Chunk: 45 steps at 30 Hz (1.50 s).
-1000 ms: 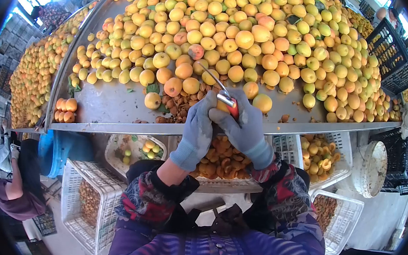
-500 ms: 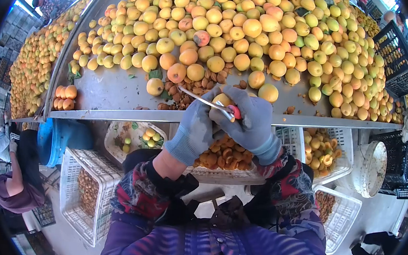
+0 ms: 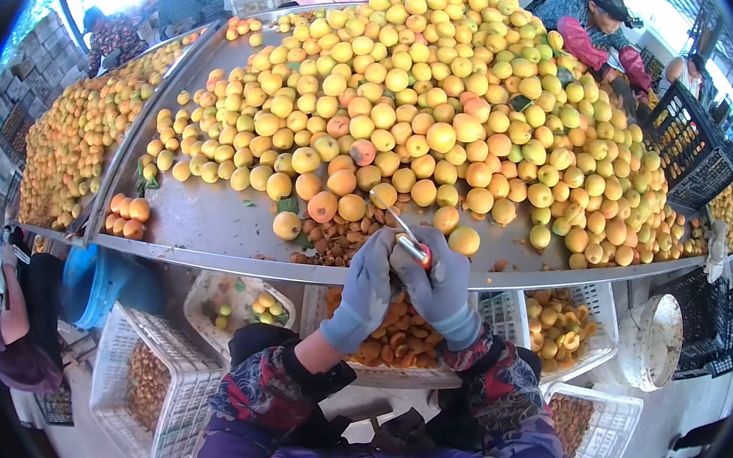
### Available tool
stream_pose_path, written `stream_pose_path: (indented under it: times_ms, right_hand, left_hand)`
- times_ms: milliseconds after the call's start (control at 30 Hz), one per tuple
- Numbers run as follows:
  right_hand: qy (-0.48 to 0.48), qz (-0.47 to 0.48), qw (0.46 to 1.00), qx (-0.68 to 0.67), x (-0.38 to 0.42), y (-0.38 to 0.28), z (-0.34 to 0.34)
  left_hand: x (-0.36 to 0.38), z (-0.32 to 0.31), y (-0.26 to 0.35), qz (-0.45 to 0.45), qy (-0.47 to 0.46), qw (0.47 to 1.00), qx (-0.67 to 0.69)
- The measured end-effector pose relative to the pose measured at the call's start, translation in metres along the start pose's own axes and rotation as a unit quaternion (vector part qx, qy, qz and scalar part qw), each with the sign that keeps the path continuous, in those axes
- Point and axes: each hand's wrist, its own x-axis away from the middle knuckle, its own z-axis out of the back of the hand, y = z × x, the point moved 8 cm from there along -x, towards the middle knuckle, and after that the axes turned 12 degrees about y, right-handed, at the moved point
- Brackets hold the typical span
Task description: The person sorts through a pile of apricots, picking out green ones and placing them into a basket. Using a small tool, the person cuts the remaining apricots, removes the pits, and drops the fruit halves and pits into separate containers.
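Note:
Both of my hands wear grey-blue knit gloves and meet over the table's front edge. My right hand (image 3: 437, 281) is closed round a small knife (image 3: 417, 249) with a red and silver handle; its thin metal blade points up and to the left. My left hand (image 3: 368, 283) is curled closed against the right, and what lies inside it is hidden. Just beyond them are apricot pits (image 3: 339, 241) and loose apricots (image 3: 463, 239) on the metal table (image 3: 210, 220). Under my hands stands a crate of split apricots (image 3: 396, 336).
A large apricot heap (image 3: 445, 122) covers the table's back. Below stand a white crate of pits (image 3: 130, 391), a blue barrel (image 3: 100, 280), a basin (image 3: 203, 302), another crate of halves (image 3: 563, 329) and a white bucket (image 3: 660, 342). People work at the far side and left.
The view has tilted up, showing more people behind the heap. My hands have drawn together and lower against the table edge. The apricot seen between them before is now out of sight.

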Motion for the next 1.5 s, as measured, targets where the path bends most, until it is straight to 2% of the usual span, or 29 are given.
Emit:
stream_pose_path:
  times_ms: [33, 100, 133, 167, 200, 233, 300, 333, 367, 400, 433, 500, 533, 567, 600, 633, 700, 733, 767, 800, 833, 900, 933, 1033, 1100, 1233, 1333, 1400, 1500]
  right_hand:
    - [0.001, 0.002, 1.000, 0.004, -0.001, 0.000, 0.002]
    - [-0.017, 0.058, 0.997, 0.051, 0.001, -0.008, 0.002]
    - [-0.015, 0.060, 0.996, 0.057, 0.002, -0.012, 0.004]
    - [-0.034, 0.099, 0.988, 0.110, 0.004, -0.020, 0.001]
    - [-0.052, 0.135, 0.976, 0.165, 0.008, -0.028, -0.002]
    - [-0.046, 0.134, 0.973, 0.180, 0.008, -0.032, 0.001]
    - [-0.034, 0.138, 0.984, 0.109, 0.010, -0.044, 0.002]
    - [-0.007, 0.047, 0.999, 0.013, 0.011, -0.035, 0.005]
    - [0.052, 0.104, 0.993, -0.022, 0.008, -0.039, 0.007]
    - [0.025, -0.114, 0.984, -0.132, 0.011, -0.011, 0.003]
    - [-0.001, -0.324, 0.916, -0.237, 0.021, 0.000, -0.003]
    - [-0.054, -0.345, 0.880, -0.322, 0.021, -0.015, -0.008]
    - [-0.053, -0.302, 0.898, -0.316, 0.019, -0.012, -0.009]
    - [-0.059, -0.301, 0.896, -0.320, 0.019, -0.006, -0.012]
    - [-0.054, -0.338, 0.875, -0.342, 0.023, 0.005, -0.014]
    - [-0.043, -0.378, 0.850, -0.364, 0.031, 0.016, -0.018]
    - [-0.099, -0.357, 0.895, -0.249, 0.026, 0.026, -0.018]
    - [-0.109, -0.322, 0.904, -0.261, 0.023, 0.017, -0.018]
    - [-0.045, -0.303, 0.927, -0.217, 0.030, 0.046, -0.021]
    - [-0.091, -0.328, 0.915, -0.215, 0.033, 0.043, -0.023]
    - [-0.084, -0.381, 0.892, -0.229, 0.039, 0.044, -0.023]
    - [-0.063, -0.377, 0.894, -0.236, 0.039, 0.037, -0.022]
    - [-0.052, -0.365, 0.901, -0.229, 0.040, 0.038, -0.021]
    - [-0.033, -0.360, 0.900, -0.244, 0.038, 0.043, -0.016]
    - [-0.053, -0.304, 0.923, -0.230, 0.036, 0.052, -0.017]
    - [-0.060, -0.226, 0.950, -0.205, 0.030, 0.052, -0.017]
    - [-0.029, -0.281, 0.932, -0.228, 0.028, 0.035, -0.008]
    - [-0.039, -0.357, 0.895, -0.265, 0.033, 0.041, -0.010]
    - [-0.061, -0.390, 0.885, -0.248, 0.035, 0.041, -0.010]
  left_hand:
    - [0.000, 0.002, 0.002, -0.001, -0.002, 1.000, 0.003]
    - [0.005, 0.005, -0.011, 0.089, -0.046, 0.994, -0.042]
    - [0.008, -0.002, -0.003, 0.088, -0.052, 0.994, -0.039]
    - [0.014, -0.001, -0.003, 0.184, 0.038, 0.979, 0.079]
    - [0.023, -0.002, -0.009, 0.279, 0.123, 0.933, 0.192]
    - [0.020, 0.000, -0.013, 0.285, 0.108, 0.932, 0.197]
    - [0.015, 0.001, -0.024, 0.320, -0.047, 0.934, 0.154]
    - [0.018, 0.004, -0.012, 0.308, -0.039, 0.943, 0.123]
    - [0.021, 0.008, -0.014, 0.316, -0.036, 0.940, 0.123]
    - [0.020, 0.010, -0.008, 0.255, -0.074, 0.954, 0.138]
    - [0.021, 0.013, -0.003, 0.193, -0.112, 0.963, 0.150]
    - [0.032, 0.018, -0.005, 0.176, -0.120, 0.963, 0.167]
    - [0.033, 0.017, 0.008, 0.113, -0.125, 0.981, 0.099]
    - [0.032, 0.018, 0.017, 0.049, -0.126, 0.990, 0.028]
    - [0.030, 0.025, -0.004, 0.169, -0.100, 0.975, 0.100]
    - [0.032, 0.030, -0.006, 0.174, -0.097, 0.976, 0.092]
    - [0.025, 0.032, -0.006, 0.117, -0.034, 0.992, 0.040]
    - [0.023, 0.028, 0.005, 0.033, -0.063, 0.997, 0.005]
    - [0.023, 0.026, 0.007, 0.074, -0.049, 0.996, 0.004]
    - [0.018, 0.030, -0.011, 0.113, -0.068, 0.990, 0.039]
    - [0.020, 0.026, -0.008, 0.113, -0.039, 0.988, 0.102]
    - [0.020, 0.029, -0.012, 0.151, -0.001, 0.983, 0.107]
    - [0.021, 0.026, -0.012, 0.148, -0.008, 0.983, 0.107]
    - [0.020, 0.031, -0.011, 0.145, 0.047, 0.986, 0.066]
    - [0.018, 0.029, 0.001, 0.064, 0.034, 0.997, 0.027]
    - [0.014, 0.029, 0.004, 0.003, 0.015, 1.000, -0.015]
    - [0.014, 0.025, 0.000, 0.017, 0.046, 0.998, -0.028]
    - [0.013, 0.017, 0.019, -0.129, 0.040, 0.984, -0.116]
    - [0.014, 0.006, 0.030, -0.165, 0.024, 0.973, -0.161]
